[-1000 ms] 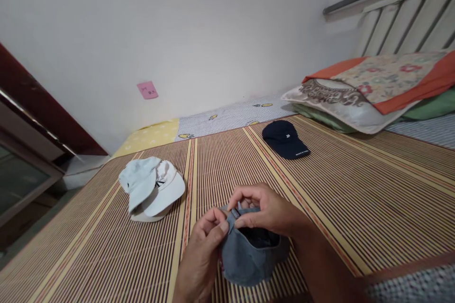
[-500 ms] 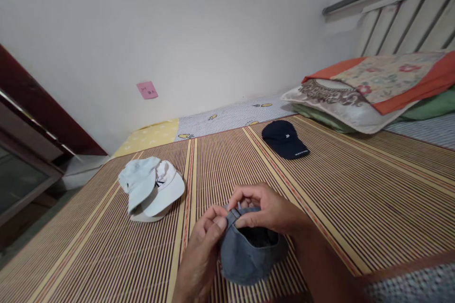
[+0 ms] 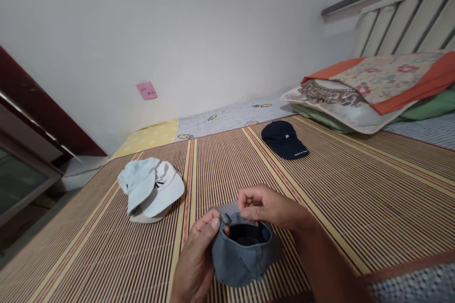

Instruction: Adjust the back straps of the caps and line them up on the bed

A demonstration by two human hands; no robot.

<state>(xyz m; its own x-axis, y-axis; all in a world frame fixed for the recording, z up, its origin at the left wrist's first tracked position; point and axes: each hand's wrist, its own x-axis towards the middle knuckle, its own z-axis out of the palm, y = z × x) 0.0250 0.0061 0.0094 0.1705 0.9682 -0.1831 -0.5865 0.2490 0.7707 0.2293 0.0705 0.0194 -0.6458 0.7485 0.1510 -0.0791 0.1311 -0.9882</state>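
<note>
A grey-blue baseball cap (image 3: 241,262) is held just above the bamboo mat, its back opening and strap facing up toward me. My left hand (image 3: 199,251) grips the cap's edge on the left, thumb and fingers beside the metal buckle (image 3: 225,219). With thumb and forefinger closed, my right hand (image 3: 265,206) pinches the strap to the right of the buckle. Part of the cap's brim (image 3: 229,207) shows behind the strap. The fingertips of both hands partly hide the strap.
Pale caps (image 3: 152,189) lie stacked on the mat (image 3: 227,161) at left. A navy cap (image 3: 282,139) rests farther back, right of centre. Pillows (image 3: 377,85) are piled at the right, near a radiator (image 3: 408,19). A pink note (image 3: 147,90) is on the wall.
My right hand has moved slightly right, away from the buckle, with the strap. The cap has shifted a little left and its back opening shows wider.
</note>
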